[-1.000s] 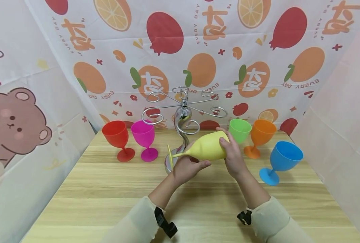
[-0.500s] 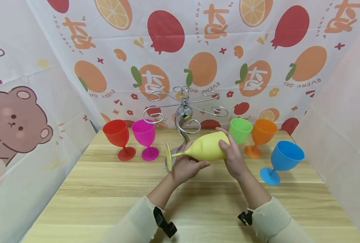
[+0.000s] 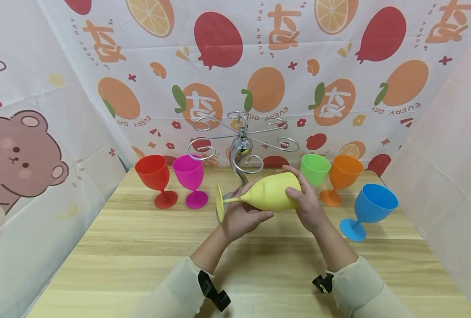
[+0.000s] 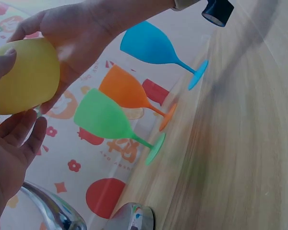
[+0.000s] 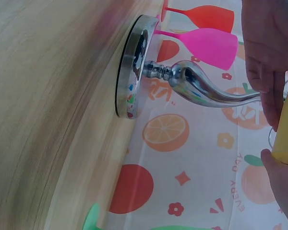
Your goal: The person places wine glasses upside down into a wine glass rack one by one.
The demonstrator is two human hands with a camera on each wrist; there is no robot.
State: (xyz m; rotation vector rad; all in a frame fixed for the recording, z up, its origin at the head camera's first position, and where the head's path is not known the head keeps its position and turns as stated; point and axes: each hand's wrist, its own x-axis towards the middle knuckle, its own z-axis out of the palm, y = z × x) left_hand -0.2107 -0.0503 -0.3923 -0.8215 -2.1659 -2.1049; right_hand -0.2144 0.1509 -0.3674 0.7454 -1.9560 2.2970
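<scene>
Barely a shift this past sec.: left hand (image 3: 240, 221) & right hand (image 3: 310, 208) grip the yellow goblet (image 3: 274, 192) sideways above counter (image 3: 140, 256), nr. chrome stand (image 3: 240, 152); handling prob. unfinished.

yellow goblet (image 3: 273, 192), blue goblet (image 3: 374, 205), fruit-patterned backdrop (image 3: 235, 76)

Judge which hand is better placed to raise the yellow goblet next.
Probably the right hand: it grips the yellow goblet near its rim, while the left hand holds it nearer the stem.

"EVERY DAY" on fruit-print backdrop (image 3: 235, 81)
</scene>
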